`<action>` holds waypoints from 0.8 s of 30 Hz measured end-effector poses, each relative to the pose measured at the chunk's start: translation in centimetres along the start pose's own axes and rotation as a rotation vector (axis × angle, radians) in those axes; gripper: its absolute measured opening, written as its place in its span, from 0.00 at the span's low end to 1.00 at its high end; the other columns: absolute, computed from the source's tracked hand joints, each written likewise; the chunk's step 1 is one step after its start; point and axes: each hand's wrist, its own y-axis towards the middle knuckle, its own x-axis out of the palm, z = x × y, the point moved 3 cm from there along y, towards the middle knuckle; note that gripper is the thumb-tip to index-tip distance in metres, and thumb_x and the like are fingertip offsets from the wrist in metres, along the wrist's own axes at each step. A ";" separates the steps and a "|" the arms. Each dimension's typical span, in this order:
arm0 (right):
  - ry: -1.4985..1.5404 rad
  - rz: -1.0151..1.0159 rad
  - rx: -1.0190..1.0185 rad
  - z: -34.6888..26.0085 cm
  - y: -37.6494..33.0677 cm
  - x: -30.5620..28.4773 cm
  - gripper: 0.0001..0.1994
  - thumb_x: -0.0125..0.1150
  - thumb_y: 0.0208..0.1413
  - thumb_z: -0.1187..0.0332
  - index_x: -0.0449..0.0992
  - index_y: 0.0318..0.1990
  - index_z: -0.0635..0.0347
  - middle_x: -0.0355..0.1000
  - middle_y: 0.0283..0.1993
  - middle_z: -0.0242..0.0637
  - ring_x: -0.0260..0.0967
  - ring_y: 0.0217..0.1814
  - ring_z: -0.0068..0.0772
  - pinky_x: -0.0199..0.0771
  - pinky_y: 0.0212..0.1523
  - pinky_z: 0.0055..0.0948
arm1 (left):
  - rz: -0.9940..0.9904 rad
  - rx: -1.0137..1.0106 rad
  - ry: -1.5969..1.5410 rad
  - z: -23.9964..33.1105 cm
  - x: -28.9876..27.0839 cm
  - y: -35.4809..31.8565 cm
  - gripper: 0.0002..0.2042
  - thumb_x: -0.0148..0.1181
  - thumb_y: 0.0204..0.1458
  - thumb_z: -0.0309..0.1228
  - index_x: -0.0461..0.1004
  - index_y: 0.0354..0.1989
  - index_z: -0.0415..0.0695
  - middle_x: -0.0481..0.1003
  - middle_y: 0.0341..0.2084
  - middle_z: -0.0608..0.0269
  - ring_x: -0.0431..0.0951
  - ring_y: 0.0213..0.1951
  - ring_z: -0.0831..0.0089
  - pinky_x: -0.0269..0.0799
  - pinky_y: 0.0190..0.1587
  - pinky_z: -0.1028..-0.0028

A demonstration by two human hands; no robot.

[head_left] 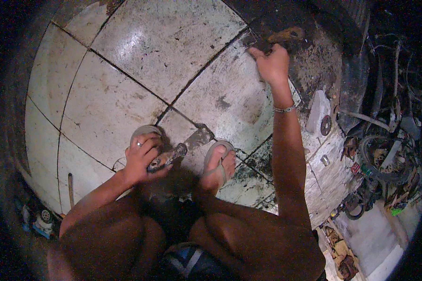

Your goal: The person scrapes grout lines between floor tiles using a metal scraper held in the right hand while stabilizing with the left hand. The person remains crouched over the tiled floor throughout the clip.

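My left hand (143, 157) is wrapped round a dark, greasy metal part (160, 163) with a rounded end, low over the tiles by my left foot. A narrower piece of it (179, 151) sticks out to the right; its exact kind does not show. Stretched far forward to the right, my right hand (273, 65) has its thumb out to the left and the other fingers bent down, their tips partly hidden. Just beyond those fingers lies a yellowish-brown, worn elongated piece (286, 35) on the dark, dirty floor.
Stained white tiles (131, 79) surround my sandalled feet (218, 164). On the right are a dark ring-shaped part (326, 125), a small metal cylinder (325, 160), a wheel (384, 158) and tangled parts. A thin stick (71, 189) lies at left; a wooden box (335, 248) stands lower right.
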 end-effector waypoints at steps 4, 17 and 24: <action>-0.020 -0.002 -0.001 0.3 0.3 0.1 0.23 0.79 0.44 0.56 0.80 0.36 0.69 0.79 0.36 0.58 0.79 0.41 0.61 0.78 0.45 0.49 | 0.000 0.024 -0.008 -0.2 0.2 -0.1 0.18 0.75 0.37 0.40 0.77 0.35 0.46 0.76 0.43 0.61 0.75 0.53 0.56 0.68 0.51 0.57; -0.140 0.025 0.027 -1.0 0.1 -0.7 0.19 0.78 0.47 0.60 0.78 0.32 0.70 0.78 0.28 0.53 0.79 0.31 0.49 0.76 0.37 0.43 | -0.028 0.018 -0.001 -0.2 0.0 -0.2 0.19 0.76 0.37 0.41 0.78 0.36 0.47 0.75 0.44 0.61 0.74 0.54 0.56 0.66 0.53 0.58; -0.122 0.049 0.011 -0.5 0.3 -0.3 0.20 0.79 0.46 0.59 0.78 0.32 0.70 0.77 0.27 0.51 0.78 0.30 0.50 0.75 0.36 0.43 | -0.016 0.005 -0.009 -0.1 0.0 -0.1 0.20 0.76 0.37 0.41 0.80 0.40 0.50 0.75 0.44 0.62 0.74 0.54 0.57 0.67 0.52 0.59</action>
